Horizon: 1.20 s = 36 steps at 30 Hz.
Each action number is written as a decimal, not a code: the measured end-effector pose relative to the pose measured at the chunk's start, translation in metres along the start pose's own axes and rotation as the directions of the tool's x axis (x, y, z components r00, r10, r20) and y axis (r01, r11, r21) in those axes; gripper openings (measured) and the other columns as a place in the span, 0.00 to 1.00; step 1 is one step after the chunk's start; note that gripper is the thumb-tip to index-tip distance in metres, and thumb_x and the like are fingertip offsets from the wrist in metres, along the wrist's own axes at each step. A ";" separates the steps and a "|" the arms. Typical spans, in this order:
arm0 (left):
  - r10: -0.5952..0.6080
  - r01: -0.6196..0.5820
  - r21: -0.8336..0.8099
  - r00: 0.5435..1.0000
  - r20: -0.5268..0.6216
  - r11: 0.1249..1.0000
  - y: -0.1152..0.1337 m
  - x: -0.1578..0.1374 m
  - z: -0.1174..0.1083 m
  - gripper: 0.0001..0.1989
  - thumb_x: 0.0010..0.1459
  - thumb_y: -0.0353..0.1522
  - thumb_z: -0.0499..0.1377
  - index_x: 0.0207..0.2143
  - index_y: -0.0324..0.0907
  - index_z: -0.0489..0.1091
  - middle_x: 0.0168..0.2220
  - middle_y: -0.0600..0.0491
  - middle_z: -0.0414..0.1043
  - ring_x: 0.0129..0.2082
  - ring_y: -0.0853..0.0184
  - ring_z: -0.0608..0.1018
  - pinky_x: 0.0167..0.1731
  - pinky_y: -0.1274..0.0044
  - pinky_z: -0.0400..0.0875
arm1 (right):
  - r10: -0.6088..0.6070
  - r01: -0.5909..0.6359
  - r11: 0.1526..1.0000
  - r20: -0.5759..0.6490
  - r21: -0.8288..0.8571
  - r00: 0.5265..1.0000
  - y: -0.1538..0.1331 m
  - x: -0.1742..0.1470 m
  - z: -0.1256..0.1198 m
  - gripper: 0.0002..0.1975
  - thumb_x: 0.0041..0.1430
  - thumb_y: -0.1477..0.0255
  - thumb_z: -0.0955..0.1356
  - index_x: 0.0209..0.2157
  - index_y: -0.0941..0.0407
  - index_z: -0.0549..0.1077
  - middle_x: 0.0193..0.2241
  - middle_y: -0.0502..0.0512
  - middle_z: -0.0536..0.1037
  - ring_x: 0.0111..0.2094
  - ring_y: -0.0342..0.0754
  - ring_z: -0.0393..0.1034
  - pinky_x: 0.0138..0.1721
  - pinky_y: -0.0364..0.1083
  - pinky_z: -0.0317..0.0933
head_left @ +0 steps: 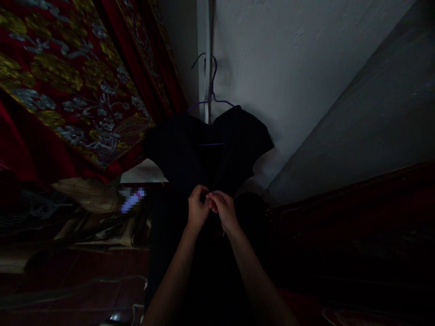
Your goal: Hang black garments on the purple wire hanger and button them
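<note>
A dark short-sleeved garment (244, 136) hangs by a purple wire hanger (215, 72) against the wall, its front forming a deep V. Where the V narrows, my left hand (198, 209) is closed in a pinch at the front edge of the cloth. Close beside it, my right hand (224, 211) is also closed, its fingertips nearly meeting those of the left. Any small fastening between the fingers is too dark to make out. The lower part of the garment fades into shadow behind my forearms.
Red cloth (68, 77) with gold and silver embroidery hangs at the upper left. Below it lies a jumble of items (88, 194) beside a reddish tiled floor (78, 267). A narrow vertical strip (205, 27) runs down the pale wall (288, 59). Deep shadow covers the lower right.
</note>
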<state>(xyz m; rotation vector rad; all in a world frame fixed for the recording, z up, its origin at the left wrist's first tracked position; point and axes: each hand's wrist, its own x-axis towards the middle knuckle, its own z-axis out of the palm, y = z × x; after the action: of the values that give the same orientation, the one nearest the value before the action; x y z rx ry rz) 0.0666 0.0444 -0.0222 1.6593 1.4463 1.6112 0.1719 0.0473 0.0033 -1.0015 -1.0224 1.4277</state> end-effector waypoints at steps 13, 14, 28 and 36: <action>-0.036 0.036 -0.001 0.999 -0.007 0.999 -0.006 -0.006 0.002 0.06 0.54 0.26 0.57 0.36 0.43 0.68 0.32 0.55 0.72 0.33 0.66 0.76 0.36 0.76 0.69 | 0.018 -0.018 1.000 0.005 -0.013 1.000 0.002 0.003 0.002 0.12 0.48 0.62 0.67 0.23 0.57 0.74 0.14 0.47 0.68 0.15 0.39 0.57 0.18 0.40 0.48; -0.035 0.035 0.000 0.999 -0.006 0.999 -0.007 -0.006 0.002 0.07 0.53 0.26 0.57 0.36 0.43 0.68 0.32 0.55 0.72 0.33 0.66 0.76 0.36 0.76 0.69 | 0.019 -0.019 1.000 0.005 -0.009 1.000 0.002 0.003 0.002 0.12 0.48 0.62 0.67 0.23 0.57 0.73 0.14 0.47 0.68 0.15 0.39 0.57 0.18 0.40 0.48; -0.001 0.001 0.000 1.000 -0.004 1.000 -0.005 -0.010 0.005 0.05 0.54 0.26 0.57 0.34 0.43 0.67 0.31 0.55 0.70 0.32 0.66 0.74 0.34 0.77 0.66 | 0.031 -0.032 0.999 -0.022 -0.021 0.999 -0.001 -0.002 -0.001 0.13 0.49 0.61 0.68 0.24 0.58 0.75 0.14 0.48 0.69 0.16 0.39 0.57 0.19 0.41 0.48; 0.022 -0.022 -0.012 1.000 0.016 1.000 0.007 -0.007 0.011 0.02 0.60 0.29 0.57 0.33 0.42 0.67 0.31 0.54 0.71 0.32 0.66 0.75 0.35 0.77 0.67 | 0.079 -0.078 0.997 -0.108 0.012 0.991 -0.028 0.009 0.001 0.14 0.44 0.61 0.69 0.22 0.58 0.75 0.13 0.49 0.70 0.15 0.39 0.57 0.19 0.41 0.49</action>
<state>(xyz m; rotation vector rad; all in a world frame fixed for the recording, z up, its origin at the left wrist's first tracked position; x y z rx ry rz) 0.0799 0.0401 -0.0223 1.6835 1.4122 1.6111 0.1781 0.0584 0.0299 -1.1114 -0.9062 1.4243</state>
